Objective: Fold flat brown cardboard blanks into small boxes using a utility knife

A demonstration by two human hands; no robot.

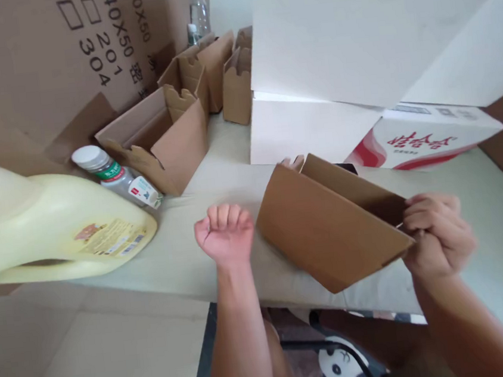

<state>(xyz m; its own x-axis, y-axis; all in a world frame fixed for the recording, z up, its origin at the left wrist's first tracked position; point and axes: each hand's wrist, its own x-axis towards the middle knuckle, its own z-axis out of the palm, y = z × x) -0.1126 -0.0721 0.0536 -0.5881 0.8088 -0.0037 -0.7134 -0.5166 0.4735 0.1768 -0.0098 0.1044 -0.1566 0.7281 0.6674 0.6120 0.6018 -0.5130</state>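
My right hand (438, 235) grips the right end of an open-topped brown cardboard box (332, 228), its fingers wrapped over the end. The box is tilted, and its inside shows only as a dark strip. Just left of the box, my left hand (225, 233) is closed in a fist, apart from it, with nothing seen in the fingers. Beyond the left hand stands another open cardboard box (180, 151), with notched end flaps.
A pale yellow jug (61, 220) and a clear capped bottle (115, 176) lie at left. Small cardboard boxes (236, 88) and upright bottles (199, 8) stand at the back. Large white boxes (307, 122) fill the back right. A panda-print item (341, 362) shows below the front edge.
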